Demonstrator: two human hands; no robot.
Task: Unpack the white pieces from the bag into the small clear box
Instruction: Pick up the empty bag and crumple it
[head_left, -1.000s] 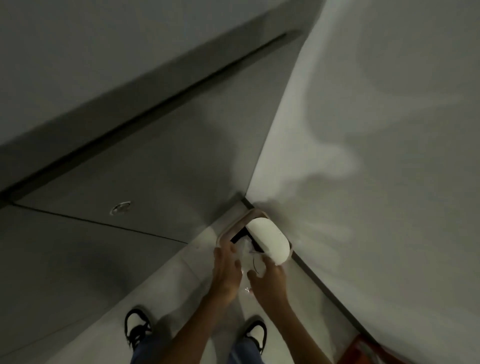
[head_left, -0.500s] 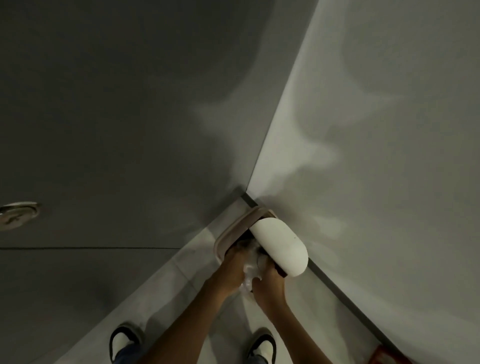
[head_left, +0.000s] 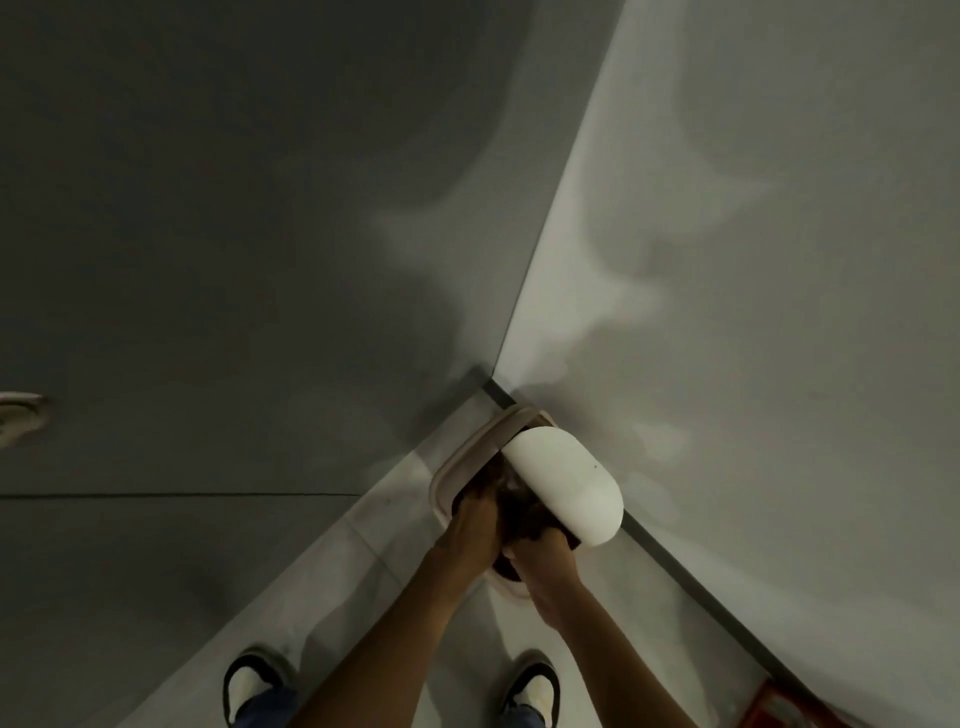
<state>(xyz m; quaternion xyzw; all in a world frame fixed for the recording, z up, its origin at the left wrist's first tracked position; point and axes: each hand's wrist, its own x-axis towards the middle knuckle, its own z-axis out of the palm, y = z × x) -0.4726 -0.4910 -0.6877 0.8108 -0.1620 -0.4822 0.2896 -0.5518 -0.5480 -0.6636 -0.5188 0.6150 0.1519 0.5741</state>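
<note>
Corner: grey floor (head_left: 311, 623), two plain walls (head_left: 779, 260). Bin (head_left: 467, 457) with tilted white lid (head_left: 566, 483) in the corner. Left hand (head_left: 470, 525) and right hand (head_left: 545, 566) together in its mouth, deeper than before; fingers hidden, grip unclear. Bag, earlier between them, now unseen.

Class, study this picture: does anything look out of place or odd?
The left hand and right hand are down inside a beige bin in the floor corner, its white lid tipped up. No clear box shows; what they hold is hidden.
</note>
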